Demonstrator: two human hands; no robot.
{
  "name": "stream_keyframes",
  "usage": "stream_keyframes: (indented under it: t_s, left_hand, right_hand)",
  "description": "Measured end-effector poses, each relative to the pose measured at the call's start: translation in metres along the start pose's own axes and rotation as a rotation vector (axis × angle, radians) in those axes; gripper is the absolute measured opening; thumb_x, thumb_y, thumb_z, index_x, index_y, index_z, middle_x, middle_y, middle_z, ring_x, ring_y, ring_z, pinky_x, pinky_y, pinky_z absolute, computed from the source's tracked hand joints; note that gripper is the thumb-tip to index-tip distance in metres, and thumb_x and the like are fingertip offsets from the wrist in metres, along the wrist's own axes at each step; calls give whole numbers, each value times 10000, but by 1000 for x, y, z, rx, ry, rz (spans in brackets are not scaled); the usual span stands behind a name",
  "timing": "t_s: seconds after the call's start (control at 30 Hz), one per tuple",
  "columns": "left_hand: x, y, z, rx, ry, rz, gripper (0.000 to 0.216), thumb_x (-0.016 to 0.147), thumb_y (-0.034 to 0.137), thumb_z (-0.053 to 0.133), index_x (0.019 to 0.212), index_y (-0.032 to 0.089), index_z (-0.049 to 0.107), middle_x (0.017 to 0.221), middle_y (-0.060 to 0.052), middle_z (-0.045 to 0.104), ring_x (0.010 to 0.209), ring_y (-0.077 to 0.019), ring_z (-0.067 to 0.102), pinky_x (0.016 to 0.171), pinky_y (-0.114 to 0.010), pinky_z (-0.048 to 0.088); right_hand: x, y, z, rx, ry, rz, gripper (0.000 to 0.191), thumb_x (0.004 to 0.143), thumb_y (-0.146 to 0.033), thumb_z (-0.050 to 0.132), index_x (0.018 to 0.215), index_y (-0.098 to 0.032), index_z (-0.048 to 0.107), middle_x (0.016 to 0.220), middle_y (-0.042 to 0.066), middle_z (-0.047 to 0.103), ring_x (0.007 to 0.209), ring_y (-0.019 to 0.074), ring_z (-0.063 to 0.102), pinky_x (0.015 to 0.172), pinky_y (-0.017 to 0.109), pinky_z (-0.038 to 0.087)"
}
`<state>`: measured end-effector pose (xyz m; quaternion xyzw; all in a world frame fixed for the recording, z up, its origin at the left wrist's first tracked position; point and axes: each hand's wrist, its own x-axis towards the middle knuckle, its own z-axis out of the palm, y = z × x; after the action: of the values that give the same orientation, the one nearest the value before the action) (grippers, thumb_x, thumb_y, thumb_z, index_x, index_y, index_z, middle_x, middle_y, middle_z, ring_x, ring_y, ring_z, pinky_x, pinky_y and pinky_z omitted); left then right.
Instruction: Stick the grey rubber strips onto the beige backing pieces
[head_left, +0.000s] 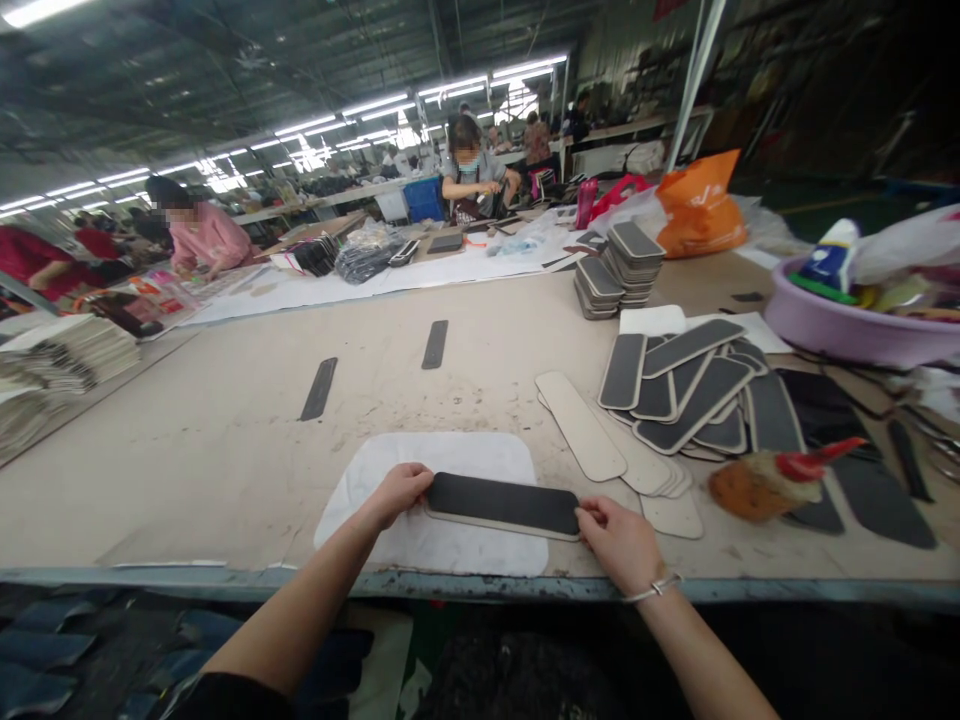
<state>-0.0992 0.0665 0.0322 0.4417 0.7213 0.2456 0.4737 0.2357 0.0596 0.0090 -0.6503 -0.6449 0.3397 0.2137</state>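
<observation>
Between my hands is a long black panel [504, 505] with rounded corners, lying over a beige backing piece that shows along its lower edge. My left hand [405, 492] pinches the panel's left end. At the other end, the fingers of my right hand [619, 540] are closed on its corner; a bracelet circles that wrist. Beneath is a white sheet [352, 500] on the table. Right of it, beige backing pieces [581, 425] lie fanned out, next to a heap of dark panels with pale borders [694, 400].
A glue bottle with a red nozzle [765, 485] lies at right, before a purple basin [825, 330]. Stacked panels [634, 255] and an orange bag [701, 205] stand behind. Two dark strips [319, 388] lie mid-table. Pale stacks [67, 355] are at left. Co-workers [206, 235] sit beyond.
</observation>
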Motion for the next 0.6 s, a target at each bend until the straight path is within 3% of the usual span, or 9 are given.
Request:
stream_keyframes:
  t_s: [0.23, 0.43, 0.6]
  left_hand:
    - [-2, 0, 0, 58, 37, 1, 134, 706, 232, 471, 644, 137, 542, 499, 7, 514, 432, -88, 444, 389, -173, 252]
    - [-5, -1, -2, 96, 38, 5, 155, 684, 280, 605, 658, 138, 552, 489, 20, 514, 448, -90, 461, 409, -170, 310]
    - [-6, -1, 1, 109, 48, 5, 154, 693, 262, 590, 618, 141, 531, 496, 19, 520, 470, -101, 490, 448, -184, 361]
  right_hand:
    - [1, 3, 2, -19, 11, -5, 394, 747, -444, 427, 983, -188, 611, 668, -3, 643, 674, 190, 617, 643, 304, 443]
    - [3, 9, 4, -56, 13, 7, 476, 708, -512, 433, 1032, -204, 597, 708, -16, 646, 706, 197, 618, 653, 309, 439]
    - [2, 8, 4, -93, 35, -17, 501, 716, -499, 422, 1080, -195, 582, 717, -9, 649, 717, 205, 620, 655, 316, 439]
